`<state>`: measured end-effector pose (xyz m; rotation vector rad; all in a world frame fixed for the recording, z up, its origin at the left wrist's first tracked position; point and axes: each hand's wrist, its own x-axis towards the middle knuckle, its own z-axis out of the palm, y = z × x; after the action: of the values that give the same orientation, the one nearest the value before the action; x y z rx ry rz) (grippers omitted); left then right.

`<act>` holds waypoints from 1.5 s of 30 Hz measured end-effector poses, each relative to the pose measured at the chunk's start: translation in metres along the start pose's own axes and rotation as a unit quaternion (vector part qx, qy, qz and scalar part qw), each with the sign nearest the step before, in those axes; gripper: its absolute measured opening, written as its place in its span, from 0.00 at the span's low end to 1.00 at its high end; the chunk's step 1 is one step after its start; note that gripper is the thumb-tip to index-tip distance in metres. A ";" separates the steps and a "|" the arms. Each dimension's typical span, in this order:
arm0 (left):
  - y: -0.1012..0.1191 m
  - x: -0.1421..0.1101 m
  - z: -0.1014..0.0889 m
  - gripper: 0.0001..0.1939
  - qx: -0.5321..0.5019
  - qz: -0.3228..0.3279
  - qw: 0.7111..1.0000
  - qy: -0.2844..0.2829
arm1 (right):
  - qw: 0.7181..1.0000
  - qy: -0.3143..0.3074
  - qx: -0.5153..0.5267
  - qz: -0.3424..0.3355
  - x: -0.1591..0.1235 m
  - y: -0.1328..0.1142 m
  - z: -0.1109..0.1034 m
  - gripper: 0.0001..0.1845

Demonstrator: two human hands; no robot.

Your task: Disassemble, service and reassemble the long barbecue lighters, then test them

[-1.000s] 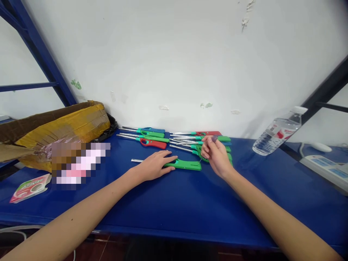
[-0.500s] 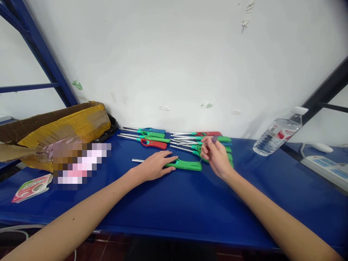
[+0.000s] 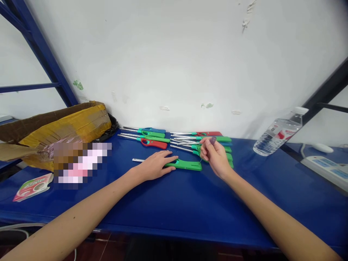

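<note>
On blue tabletop [image 3: 195, 206], shows carton [image 3: 81, 119] with indistinct contents [image 3: 49, 149]; rests spread-fingered left hand [image 3: 154, 166] on green lighter [image 3: 189, 165]; grips purple-handled tool [image 3: 212, 140] in closed-fingered right hand [image 3: 216, 156]

Head-height view, forward and down

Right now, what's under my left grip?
Under your left grip is a green lighter on the blue table. Its metal tip shows to the left, part of its handle to the right. The stretch between is mostly covered, so I can't describe it.
</note>
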<state>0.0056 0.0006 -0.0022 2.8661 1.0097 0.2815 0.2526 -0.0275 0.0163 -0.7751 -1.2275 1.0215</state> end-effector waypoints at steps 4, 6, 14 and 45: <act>0.000 0.000 0.000 0.25 0.005 0.002 1.000 0.004 | 1.000 -0.005 -0.004 -0.007 0.000 0.001 0.000 0.15; 0.001 0.000 -0.001 0.25 0.004 0.001 1.000 0.002 | 1.000 -0.001 -0.004 -0.008 0.000 0.001 -0.001 0.15; 0.001 0.000 -0.001 0.25 0.000 -0.001 1.000 0.000 | 0.999 -0.001 -0.041 0.004 0.002 0.003 -0.003 0.16; 0.000 -0.001 -0.002 0.25 0.005 0.001 1.000 0.001 | 0.986 -0.016 0.131 0.101 0.011 -0.017 -0.015 0.28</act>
<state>0.0047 0.0003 -0.0006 2.8777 1.0113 0.2802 0.2710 -0.0226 0.0330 -0.6876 -1.0294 1.3357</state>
